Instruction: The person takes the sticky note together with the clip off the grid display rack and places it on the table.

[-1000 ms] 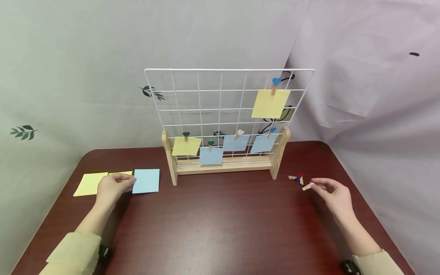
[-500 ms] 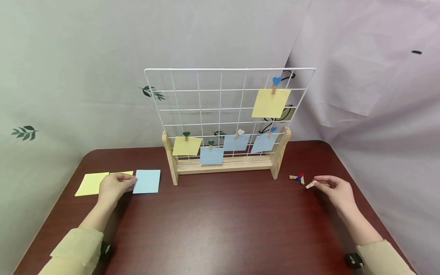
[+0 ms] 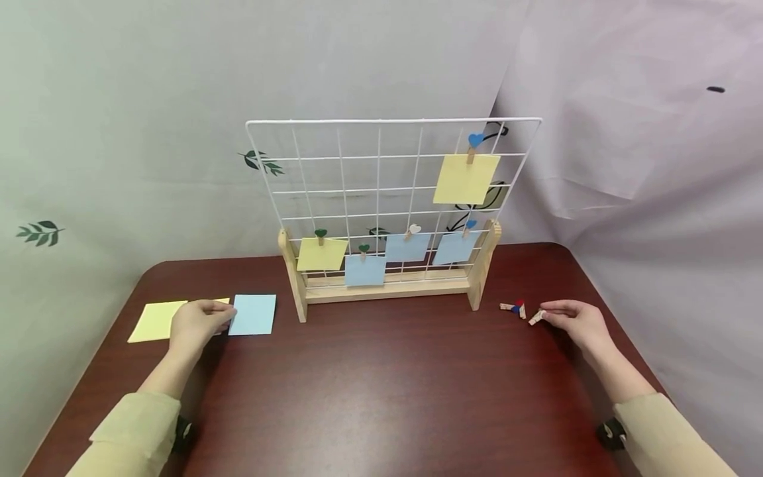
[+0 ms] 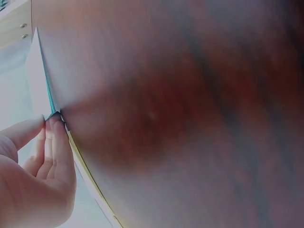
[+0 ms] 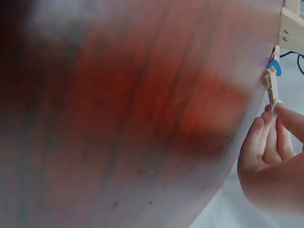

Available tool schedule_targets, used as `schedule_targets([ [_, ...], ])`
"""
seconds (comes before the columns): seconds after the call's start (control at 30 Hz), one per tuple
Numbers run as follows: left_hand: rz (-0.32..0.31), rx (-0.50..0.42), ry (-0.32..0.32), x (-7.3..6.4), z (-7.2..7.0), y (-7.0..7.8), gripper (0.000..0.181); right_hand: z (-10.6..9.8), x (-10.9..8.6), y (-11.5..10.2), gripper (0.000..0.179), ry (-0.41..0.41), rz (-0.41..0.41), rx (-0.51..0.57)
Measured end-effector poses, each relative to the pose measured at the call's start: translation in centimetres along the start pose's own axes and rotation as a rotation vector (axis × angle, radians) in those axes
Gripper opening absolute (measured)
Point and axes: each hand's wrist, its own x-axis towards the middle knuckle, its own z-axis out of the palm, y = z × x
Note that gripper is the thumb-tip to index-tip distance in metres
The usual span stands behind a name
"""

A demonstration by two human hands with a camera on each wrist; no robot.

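My left hand [image 3: 193,326] pinches the left edge of a light blue paper note [image 3: 253,315] between thumb and fingertips. In the left wrist view that blue note [image 4: 40,78] stands out from the fingertips as a thin tilted sheet. Yellow notes [image 3: 156,320] lie under and left of this hand. On the right side, my right hand [image 3: 578,324] holds a small wooden clothespin [image 3: 536,317] with a white heart by its heart end, between thumb and fingers. Just left of it lie other clothespins [image 3: 513,309] with red and blue hearts.
A white wire grid [image 3: 381,122] on a wooden stand [image 3: 387,291] rises at the back middle. Clothespins with hearts fix yellow [image 3: 467,179] and blue notes [image 3: 365,270] to it. Behind the dark red table [image 3: 369,384] hangs a pale cloth [image 3: 179,99].
The white-heart clothespin has turned slightly and shifted a little away from the other clothespins with my right hand. My left hand stays at the blue note. The head view has shifted slightly.
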Motion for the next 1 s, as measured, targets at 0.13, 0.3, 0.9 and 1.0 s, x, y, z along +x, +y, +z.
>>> schedule_targets([
  [0.13, 0.000, 0.005, -0.009, 0.0, -0.1, -0.2, 0.036, 0.0, 0.6, -0.1, 0.042, -0.014, 0.011, -0.045],
  [0.3, -0.001, 0.009, -0.029, 0.1, -0.2, -0.4, 0.036, -0.2, 1.3, 0.2, 0.042, -0.049, 0.027, -0.055],
  [0.9, -0.018, -0.027, -0.051, 0.3, -0.4, -0.1, 0.034, -1.2, 2.8, 1.0, 0.034, -0.143, 0.046, 0.029],
  [1.0, -0.023, -0.030, -0.052, 0.3, -0.3, -0.1, 0.033, -1.3, 2.7, 0.9, 0.036, -0.143, 0.043, 0.006],
])
